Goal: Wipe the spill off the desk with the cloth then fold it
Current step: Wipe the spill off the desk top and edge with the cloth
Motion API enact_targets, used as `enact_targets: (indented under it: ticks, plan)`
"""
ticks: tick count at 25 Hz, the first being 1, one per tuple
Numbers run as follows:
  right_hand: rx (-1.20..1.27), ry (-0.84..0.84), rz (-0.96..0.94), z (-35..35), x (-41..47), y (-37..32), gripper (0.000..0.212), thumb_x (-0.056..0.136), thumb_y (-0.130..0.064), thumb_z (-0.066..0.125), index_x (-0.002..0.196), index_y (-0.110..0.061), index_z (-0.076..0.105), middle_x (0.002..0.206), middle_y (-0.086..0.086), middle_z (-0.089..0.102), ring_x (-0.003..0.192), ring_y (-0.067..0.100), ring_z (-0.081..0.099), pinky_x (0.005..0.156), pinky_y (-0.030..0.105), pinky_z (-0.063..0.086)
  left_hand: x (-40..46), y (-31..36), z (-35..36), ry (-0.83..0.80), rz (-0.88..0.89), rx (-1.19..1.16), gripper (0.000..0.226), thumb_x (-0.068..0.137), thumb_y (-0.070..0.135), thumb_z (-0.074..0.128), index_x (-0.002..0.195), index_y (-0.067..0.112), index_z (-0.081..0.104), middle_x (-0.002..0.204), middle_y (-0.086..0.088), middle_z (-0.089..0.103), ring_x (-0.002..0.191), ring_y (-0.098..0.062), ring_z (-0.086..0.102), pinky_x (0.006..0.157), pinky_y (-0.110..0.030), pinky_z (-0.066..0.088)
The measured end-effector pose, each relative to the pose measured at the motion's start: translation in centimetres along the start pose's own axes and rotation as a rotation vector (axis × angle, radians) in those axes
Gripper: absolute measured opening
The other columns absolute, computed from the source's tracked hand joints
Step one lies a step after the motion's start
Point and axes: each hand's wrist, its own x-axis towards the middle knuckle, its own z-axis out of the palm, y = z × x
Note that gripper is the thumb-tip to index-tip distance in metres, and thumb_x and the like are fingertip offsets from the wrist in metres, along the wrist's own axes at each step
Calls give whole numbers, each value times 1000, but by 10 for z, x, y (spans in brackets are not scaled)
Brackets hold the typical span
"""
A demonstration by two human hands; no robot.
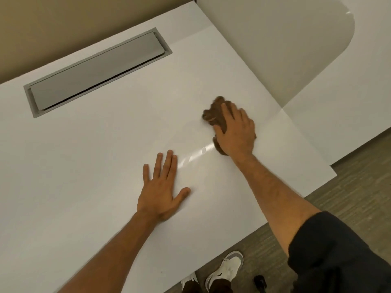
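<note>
- We count two hands, one cloth, one cable hatch and two white shoes.
- Our right hand (236, 132) lies palm down on the bunched brown cloth (214, 115), fingers laid over it and pressing it to the bench (84, 166).
- Our left hand (161, 187) rests flat nearer us than the cloth, fingers straight and slightly spread, holding nothing.
- A shiny wet streak (196, 154) lies just beside the cloth, towards the left hand.
- The grey cable hatch (95, 70) sits well beyond the cloth, near the beige wall (63, 24).
- The shoes (226, 269) stand on grey carpet (349, 199) below the bench edge.
</note>
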Motion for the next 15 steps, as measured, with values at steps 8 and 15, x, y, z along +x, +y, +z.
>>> enact_targets:
  ticks: [8, 15]
  plan:
    - [44, -78, -493, 18, -122, -28, 62, 86, -47, 61, 146, -30, 53, 155, -3, 49, 128, 28, 49, 92, 44, 40, -3, -3, -1, 96, 4, -207, 81, 103, 66, 7, 166, 19, -9, 176, 0, -11, 161, -10, -16, 130, -48, -11]
    - [40, -184, -560, -2, -217, 25, 66, 78, -37, 78, 140, -31, 57, 149, -2, 55, 123, 31, 57, 94, 50, 49, -4, -8, 5, 82, 29, -79, 91, 99, 77, 7, 167, 20, -14, 175, 3, -21, 161, -14, -19, 129, -51, -10]
